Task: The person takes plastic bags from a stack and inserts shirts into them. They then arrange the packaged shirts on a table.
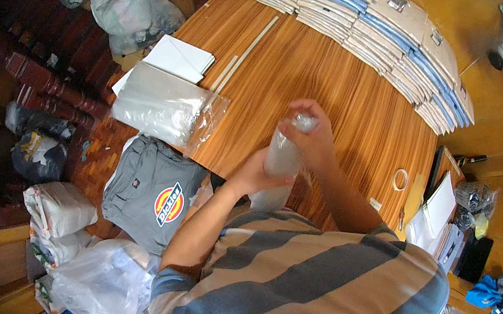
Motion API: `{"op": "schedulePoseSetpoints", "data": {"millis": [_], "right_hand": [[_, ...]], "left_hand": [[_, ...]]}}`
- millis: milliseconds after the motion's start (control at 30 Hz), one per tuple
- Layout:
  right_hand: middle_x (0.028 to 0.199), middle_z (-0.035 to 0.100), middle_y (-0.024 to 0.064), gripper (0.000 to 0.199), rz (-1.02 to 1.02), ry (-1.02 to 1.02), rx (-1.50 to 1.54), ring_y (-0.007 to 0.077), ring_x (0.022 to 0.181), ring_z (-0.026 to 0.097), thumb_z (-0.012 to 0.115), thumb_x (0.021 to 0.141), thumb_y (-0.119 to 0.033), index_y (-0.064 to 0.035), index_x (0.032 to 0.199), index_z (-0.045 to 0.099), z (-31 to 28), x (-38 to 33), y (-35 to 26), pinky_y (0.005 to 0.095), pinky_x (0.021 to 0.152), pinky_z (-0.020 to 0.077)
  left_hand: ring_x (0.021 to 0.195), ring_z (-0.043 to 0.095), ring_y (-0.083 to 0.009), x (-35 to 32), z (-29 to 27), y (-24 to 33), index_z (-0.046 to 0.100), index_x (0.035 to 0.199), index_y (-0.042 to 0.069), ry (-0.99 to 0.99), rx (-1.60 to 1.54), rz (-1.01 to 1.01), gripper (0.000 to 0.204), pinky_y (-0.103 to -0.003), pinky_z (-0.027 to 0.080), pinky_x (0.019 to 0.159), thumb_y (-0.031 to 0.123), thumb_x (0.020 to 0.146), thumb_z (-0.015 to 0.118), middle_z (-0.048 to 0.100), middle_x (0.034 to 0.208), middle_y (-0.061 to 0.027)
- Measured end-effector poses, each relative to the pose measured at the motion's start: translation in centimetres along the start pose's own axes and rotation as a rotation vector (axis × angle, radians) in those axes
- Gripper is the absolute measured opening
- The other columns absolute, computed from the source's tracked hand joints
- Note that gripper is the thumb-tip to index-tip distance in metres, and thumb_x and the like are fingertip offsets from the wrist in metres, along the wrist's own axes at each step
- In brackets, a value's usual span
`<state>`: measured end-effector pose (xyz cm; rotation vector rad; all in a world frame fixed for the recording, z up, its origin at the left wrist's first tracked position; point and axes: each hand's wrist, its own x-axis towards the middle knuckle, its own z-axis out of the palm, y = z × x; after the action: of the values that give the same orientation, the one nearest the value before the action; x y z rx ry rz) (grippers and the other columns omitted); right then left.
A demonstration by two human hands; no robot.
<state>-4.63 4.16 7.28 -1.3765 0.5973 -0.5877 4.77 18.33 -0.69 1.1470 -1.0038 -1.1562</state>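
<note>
A translucent plastic bag [280,156], bunched into a long narrow shape, slants upward in front of my chest. The fingers of my right hand [315,132] curl around its upper end. Lower down, my left hand [257,173] grips its side; part of the bag hangs below that hand toward my striped shirt. What the bag may contain cannot be made out. Left of my hands, a stack of flat clear plastic bags [159,102] lies at the table's edge. Beside it is a pile of folded grey T-shirts [150,189], the top one with a round red and yellow print.
Rows of folded beige and blue garments [368,20] line the wooden table's [289,62] far right side. White sheets [180,58] lie behind the clear bags. A tape roll [401,179] sits near the right edge. Stuffed plastic bags [103,279] crowd the floor at left.
</note>
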Motion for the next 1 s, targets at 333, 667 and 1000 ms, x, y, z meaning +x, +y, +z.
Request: {"op": "schedulePoseSetpoints", "data": {"millis": [333, 667, 1000], "right_hand": [[0.135, 0.059, 0.0136, 0.067, 0.288, -0.013, 0.085, 0.0217, 0.118, 0.06, 0.071, 0.098, -0.037, 0.0, 0.147, 0.043, -3.4, 2.2, 8.5, 0.0371, 0.098, 0.0515], [0.137, 0.053, 0.0228, 0.085, -0.922, -0.154, -0.727, 0.0358, 0.118, 0.058, 0.095, 0.073, -0.021, -0.003, 0.14, 0.046, 1.1, -8.6, 4.5, 0.0405, 0.091, 0.0553], [0.078, 0.063, 0.0084, 0.011, 0.006, -0.149, 0.161, 0.016, 0.066, 0.066, 0.064, 0.098, -0.002, 0.0053, 0.106, 0.061, 5.4, -7.8, 2.3, 0.0282, 0.058, 0.0534]], "left_hand": [[0.099, 0.069, -0.0249, -0.8, -3.7, -4.9, 0.061, 0.127, 0.0, 0.521, -0.794, -0.352, 0.043, -0.04, 0.057, 0.088, 0.027, 0.095, 0.071, 0.07, 0.113, -0.012], [0.106, 0.065, -0.0286, -3.6, -2.2, 7.3, 0.062, 0.125, 0.005, 0.954, -1.013, -0.003, 0.047, -0.045, 0.051, 0.098, 0.042, 0.096, 0.066, 0.068, 0.113, -0.0125], [0.12, 0.06, -0.0311, -6.8, -0.9, 8.0, 0.056, 0.133, -0.001, 0.781, -0.862, 0.553, 0.057, -0.045, 0.047, 0.105, 0.04, 0.095, 0.067, 0.063, 0.123, -0.0181]]}}
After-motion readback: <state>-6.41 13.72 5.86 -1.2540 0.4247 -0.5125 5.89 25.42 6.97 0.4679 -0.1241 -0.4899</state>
